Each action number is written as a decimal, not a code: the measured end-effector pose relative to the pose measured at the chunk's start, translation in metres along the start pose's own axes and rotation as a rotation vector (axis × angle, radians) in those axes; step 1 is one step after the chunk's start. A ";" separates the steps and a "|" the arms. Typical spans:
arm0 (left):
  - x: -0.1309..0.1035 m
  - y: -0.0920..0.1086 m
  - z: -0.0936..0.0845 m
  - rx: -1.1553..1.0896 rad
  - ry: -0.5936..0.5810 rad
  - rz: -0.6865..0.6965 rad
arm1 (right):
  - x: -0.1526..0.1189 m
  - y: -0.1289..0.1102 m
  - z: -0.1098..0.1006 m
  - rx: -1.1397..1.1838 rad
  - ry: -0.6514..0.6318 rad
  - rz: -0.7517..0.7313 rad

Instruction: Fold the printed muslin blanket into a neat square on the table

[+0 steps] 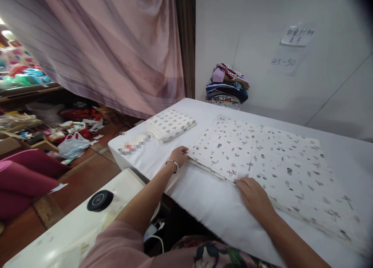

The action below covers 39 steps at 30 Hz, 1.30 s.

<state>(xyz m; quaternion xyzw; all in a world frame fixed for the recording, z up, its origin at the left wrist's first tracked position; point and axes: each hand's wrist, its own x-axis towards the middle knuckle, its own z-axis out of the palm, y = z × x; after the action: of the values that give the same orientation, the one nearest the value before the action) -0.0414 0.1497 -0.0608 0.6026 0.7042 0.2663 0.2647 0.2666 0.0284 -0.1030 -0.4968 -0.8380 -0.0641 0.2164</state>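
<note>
A white cloth with small printed figures (271, 159) lies folded in flat layers across the white-covered table (210, 209). My left hand (180, 156), with a bracelet at the wrist, is closed on the cloth's near left corner. Farther right along the same near edge, my right hand (253, 193) has its fingers together on the cloth's border; its thumb is hidden, and the grip there is hard to make out. Beyond my left hand lies a smaller folded cloth with a grey print (171, 125).
A stack of folded fabrics (227, 85) stands by the wall at the table's far edge. A black round object (100, 200) rests on a white surface (67, 229) at the lower left. Pink rolls (26, 178) and a plastic bag (73, 145) are on the floor side. A pink curtain (131, 46) hangs behind.
</note>
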 end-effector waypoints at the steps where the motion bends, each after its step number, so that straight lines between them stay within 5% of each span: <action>1: 0.001 -0.001 -0.002 0.021 -0.006 0.018 | 0.000 0.000 0.000 0.000 -0.001 0.000; 10: -0.005 0.001 0.002 0.407 -0.006 0.246 | 0.002 -0.001 -0.003 0.008 -0.022 -0.001; 20: -0.017 -0.004 0.001 0.530 -0.011 0.898 | 0.002 -0.002 -0.005 0.006 -0.041 0.007; 39: -0.009 0.008 0.023 0.601 -0.124 1.213 | 0.002 -0.001 -0.003 0.018 -0.018 0.006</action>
<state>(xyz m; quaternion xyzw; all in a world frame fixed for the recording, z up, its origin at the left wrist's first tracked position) -0.0185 0.1430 -0.0708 0.9525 0.2685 0.1255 -0.0703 0.2660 0.0284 -0.0994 -0.4981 -0.8389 -0.0515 0.2134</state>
